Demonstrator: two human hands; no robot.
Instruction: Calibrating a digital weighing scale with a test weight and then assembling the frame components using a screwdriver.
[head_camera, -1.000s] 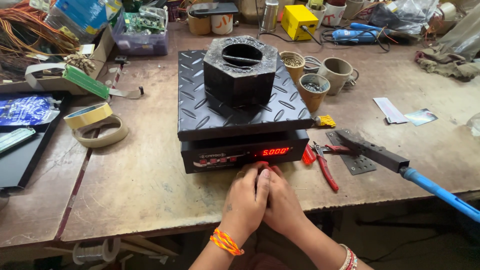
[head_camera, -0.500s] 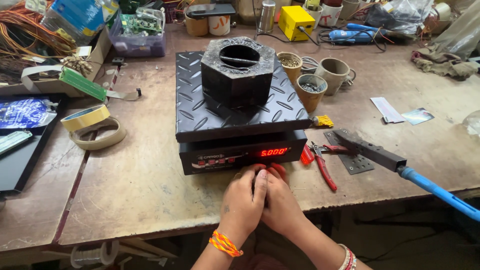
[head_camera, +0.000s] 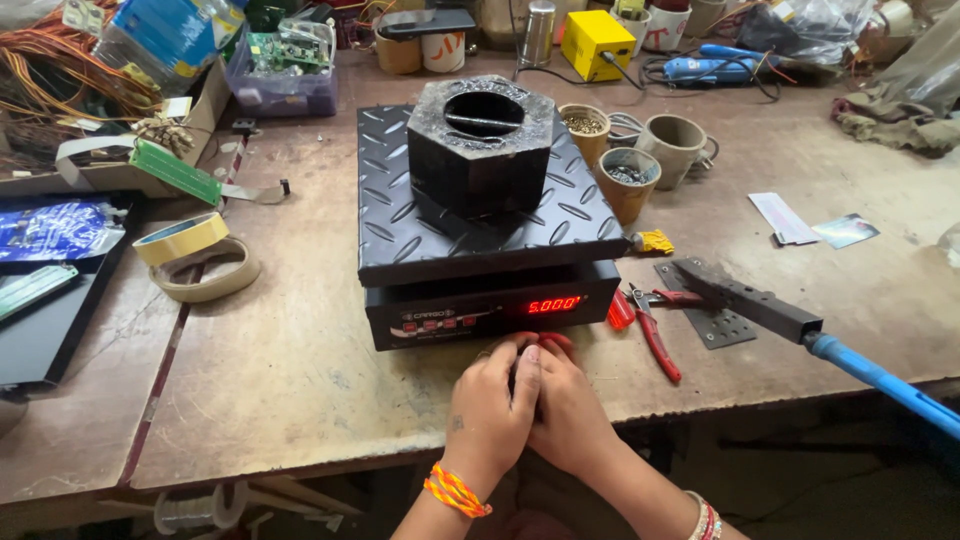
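Note:
A black platform scale (head_camera: 480, 225) with a checker-plate top and a lit red display sits mid-bench. On it rests a dark hexagonal metal weight (head_camera: 480, 140) with a round hole. My left hand (head_camera: 495, 410) and my right hand (head_camera: 565, 405) are pressed together on the bench edge just in front of the scale's front panel. The fingers of both are closed around each other. Whether they hold something small is hidden. An orange band is on my left wrist, bangles on the right.
Red-handled pliers (head_camera: 650, 325) and a metal bar with a blue handle (head_camera: 800, 325) lie right of the scale. Clay cups (head_camera: 630, 180) stand behind. Tape rolls (head_camera: 195, 255), a black tray (head_camera: 50, 300) and wire bundles are at the left.
My clasped hands have stayed in front of the scale; the view has shifted slightly. The display still glows red.

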